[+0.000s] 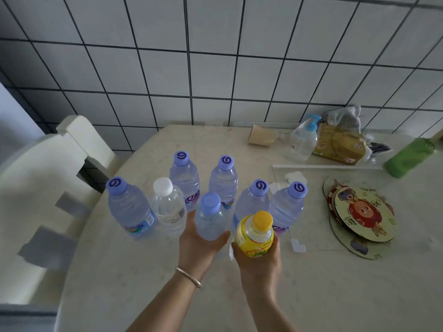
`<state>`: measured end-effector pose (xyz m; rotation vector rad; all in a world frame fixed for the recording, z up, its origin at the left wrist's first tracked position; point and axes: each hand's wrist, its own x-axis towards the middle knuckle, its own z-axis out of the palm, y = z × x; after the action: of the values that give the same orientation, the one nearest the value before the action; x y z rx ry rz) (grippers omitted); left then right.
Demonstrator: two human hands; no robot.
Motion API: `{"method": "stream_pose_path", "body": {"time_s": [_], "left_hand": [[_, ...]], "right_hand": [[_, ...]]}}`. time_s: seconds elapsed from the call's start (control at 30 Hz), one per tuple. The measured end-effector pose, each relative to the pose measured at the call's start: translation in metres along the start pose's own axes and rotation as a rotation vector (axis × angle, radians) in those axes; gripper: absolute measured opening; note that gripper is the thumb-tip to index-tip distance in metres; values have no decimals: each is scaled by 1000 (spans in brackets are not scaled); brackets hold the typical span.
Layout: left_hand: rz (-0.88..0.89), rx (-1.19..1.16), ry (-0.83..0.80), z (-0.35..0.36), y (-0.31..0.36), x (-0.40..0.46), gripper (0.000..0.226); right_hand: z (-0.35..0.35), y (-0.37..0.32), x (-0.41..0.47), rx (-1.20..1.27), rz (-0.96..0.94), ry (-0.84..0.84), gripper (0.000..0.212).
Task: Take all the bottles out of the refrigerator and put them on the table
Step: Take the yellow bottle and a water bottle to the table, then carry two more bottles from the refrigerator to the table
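Observation:
Several clear water bottles with purple caps stand in a cluster on the beige table [148,279], among them one at the far left [129,209] and one with a white cap [169,209]. My left hand [199,245] is wrapped around a purple-capped water bottle [209,219] at the front of the cluster. My right hand [260,259] grips a yellow-labelled bottle with a yellow cap [255,233] right beside it. Both bottles are upright, low over the tabletop; whether they touch it is hidden.
A white plastic chair [40,178] stands at the table's left. A paper cup [261,137] lies on its side at the back, next to a pump bottle [303,140] and snack bags [340,142]. A green bottle [410,156] and round cartoon coasters [362,214] sit right.

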<state>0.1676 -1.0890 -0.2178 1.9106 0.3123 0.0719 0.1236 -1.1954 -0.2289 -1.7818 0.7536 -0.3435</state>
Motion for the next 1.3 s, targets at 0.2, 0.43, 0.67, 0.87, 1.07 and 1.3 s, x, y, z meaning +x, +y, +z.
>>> {"method": "stream_pose_path", "body": {"time_s": [0.2, 0.43, 0.67, 0.87, 1.07, 1.3], "left_hand": [[16, 9, -29, -1, -3, -6, 67], [17, -31, -110, -13, 6, -14, 78], [52, 39, -84, -34, 0, -45, 97], [15, 12, -19, -60, 20, -81, 77], [110, -81, 15, -104, 54, -157, 51], [188, -191, 226, -161, 61, -288, 41]], "right_hand": [[-1, -2, -2, -22, 20, -26, 68], [-16, -9, -6, -242, 44, -142, 72], [-50, -31, -40, -351, 71, -156, 79], [-81, -55, -77, -340, -14, -215, 62], [-136, -75, -132, -273, -197, -302, 54], [-189, -95, -226, -146, -389, -521, 45]]}}
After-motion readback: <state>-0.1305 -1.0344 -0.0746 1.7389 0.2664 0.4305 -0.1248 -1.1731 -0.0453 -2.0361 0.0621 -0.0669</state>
